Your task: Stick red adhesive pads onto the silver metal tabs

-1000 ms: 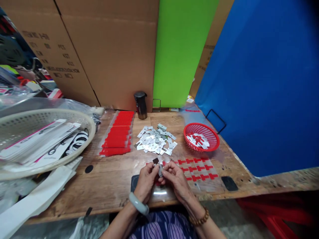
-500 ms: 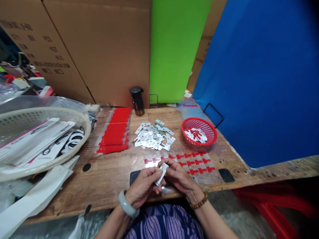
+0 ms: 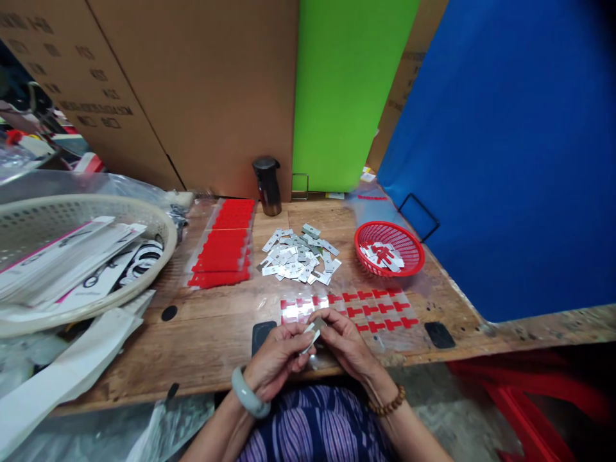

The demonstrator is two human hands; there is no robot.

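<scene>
Near the table's front edge, my left hand (image 3: 279, 360) is closed on a small flat metal piece (image 3: 316, 327), white and grey. My right hand (image 3: 347, 341) pinches the same piece from the other side. Under and beyond my hands lies a clear sheet with rows of red T-shaped pieces (image 3: 385, 309). A loose pile of silvery metal pieces (image 3: 296, 258) is behind it. The red basket (image 3: 414, 251) at the right holds white and red pieces. Stacked clear sheets with red shapes (image 3: 224, 247) lie left of the pile.
A large pale basket (image 3: 168, 224) with printed cards stands at the left. A dark jug (image 3: 268, 186) is at the back, before the cardboard (image 3: 206, 90). Green (image 3: 346, 96) and blue panels (image 3: 500, 160) rise behind and right. A red stool (image 3: 524, 410) stands below right.
The piece in my hands has tilted and now shows a darker grey face at its upper end. The whole view has shifted slightly, and both hands stay close together.
</scene>
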